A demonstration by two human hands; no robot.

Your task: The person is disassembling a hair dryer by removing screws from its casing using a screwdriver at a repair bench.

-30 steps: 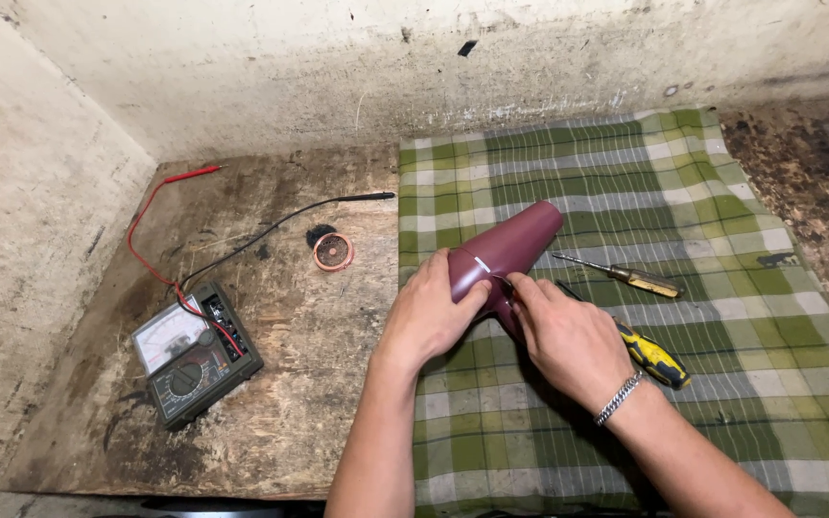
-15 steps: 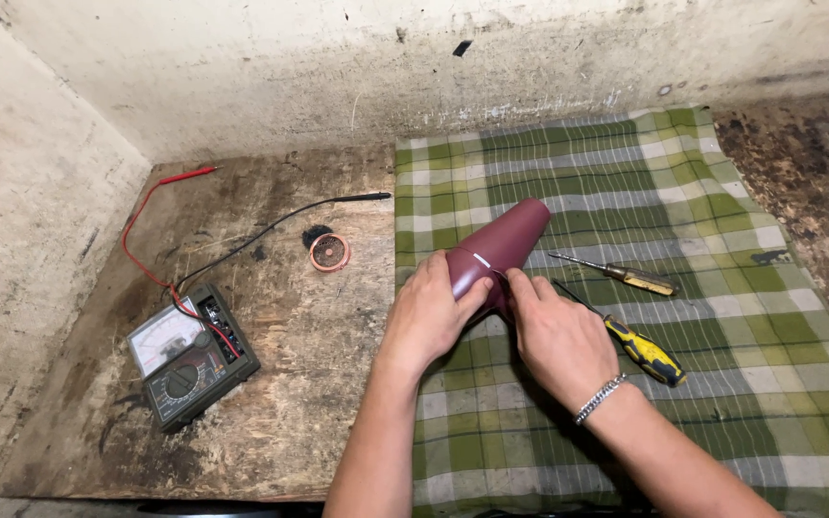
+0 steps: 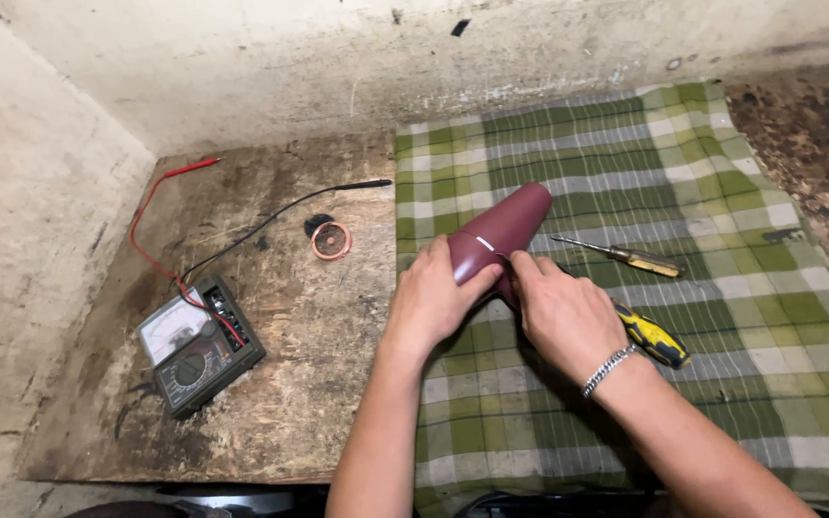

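Near the left edge of the green checked cloth (image 3: 626,384) on the bench, the left hand (image 3: 431,299) clasps the maroon hair dryer (image 3: 499,233) while the right hand (image 3: 568,317) pinches its seam, best held steady with an even grip

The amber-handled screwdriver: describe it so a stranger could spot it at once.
Start at the green checked cloth. Just right of the maroon hair dryer lies the slim screwdriver. Its translucent amber handle and bare shaft set it apart from the yellow-and-black tool nearer the right hand.

Bare arms; silver chain bracelet (image 3: 608,367), right wrist.
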